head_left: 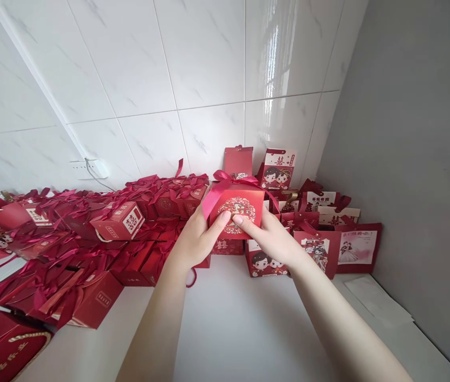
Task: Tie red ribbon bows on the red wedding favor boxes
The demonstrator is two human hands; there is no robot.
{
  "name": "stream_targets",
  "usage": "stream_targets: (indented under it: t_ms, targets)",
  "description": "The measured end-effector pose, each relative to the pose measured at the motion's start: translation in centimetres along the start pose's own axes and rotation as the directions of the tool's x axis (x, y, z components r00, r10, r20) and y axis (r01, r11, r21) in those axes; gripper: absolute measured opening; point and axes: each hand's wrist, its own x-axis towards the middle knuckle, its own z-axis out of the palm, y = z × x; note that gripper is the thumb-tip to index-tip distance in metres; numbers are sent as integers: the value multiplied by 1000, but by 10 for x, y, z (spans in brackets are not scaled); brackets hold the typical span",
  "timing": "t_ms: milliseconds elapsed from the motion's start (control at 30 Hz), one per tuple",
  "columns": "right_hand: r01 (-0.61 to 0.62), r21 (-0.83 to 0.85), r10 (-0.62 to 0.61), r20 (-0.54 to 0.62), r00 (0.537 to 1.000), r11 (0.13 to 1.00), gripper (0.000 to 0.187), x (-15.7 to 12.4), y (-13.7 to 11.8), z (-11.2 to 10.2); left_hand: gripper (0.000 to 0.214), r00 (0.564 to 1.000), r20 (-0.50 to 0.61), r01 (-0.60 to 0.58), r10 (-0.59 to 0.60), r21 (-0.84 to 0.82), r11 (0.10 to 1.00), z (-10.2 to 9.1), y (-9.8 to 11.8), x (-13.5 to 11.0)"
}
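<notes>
Both my hands hold up one small red gift box (pixel 237 206) with a round gold-and-red pattern on its front and a pink ribbon bow on top. My left hand (pixel 195 240) grips its left side, thumb on the front face. My right hand (pixel 269 235) grips its right side, thumb also pressed on the front. The box hangs above the white table (pixel 228 318), in front of a row of other red boxes against the tiled wall.
Many red ribboned gift boxes (pixel 89 249) are heaped along the left and back. Boxes with cartoon couples (pixel 276 171) stand at the back right, a red bag (pixel 358 247) beside the grey wall. White paper sheets (pixel 376 305) lie at the right. A wall socket (pixel 89 168) is at the left.
</notes>
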Motion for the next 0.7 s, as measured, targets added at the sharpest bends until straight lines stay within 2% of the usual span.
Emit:
stream_targets:
  t_ms: [67, 267, 400, 467, 567, 633, 700]
  targets:
    - [13, -12, -13, -11, 1000, 1000, 56, -1, -3, -1, 54, 999, -15, -37, 37, 18, 999, 0, 4, 0]
    - [-35, 19, 35, -13, 999, 999, 58, -2, -2, -1, 48, 999, -26, 17, -18, -29, 999, 5, 10, -1]
    - [5, 95, -2, -23, 1000, 995, 58, -1, 1, 1, 51, 996, -83, 15, -34, -214, 977, 6, 2, 0]
    - [66, 224, -30, -159, 987, 972, 54, 2, 4, 3, 51, 981, -185, -18, -52, -358, 933, 3, -4, 1]
    - [218, 427, -23, -418, 908, 878, 44, 9, 8, 6, 49, 939, -320, -55, -129, -506, 861, -2, -12, 2]
    - [327, 508, -56, -477, 877, 797, 36, 10, 6, 8, 49, 927, -333, -42, -173, -548, 835, -6, -15, 2]
    - [405, 562, -122, -473, 873, 721, 29, 8, 0, 9, 49, 925, -333, -38, -182, -558, 829, -8, -14, 2]
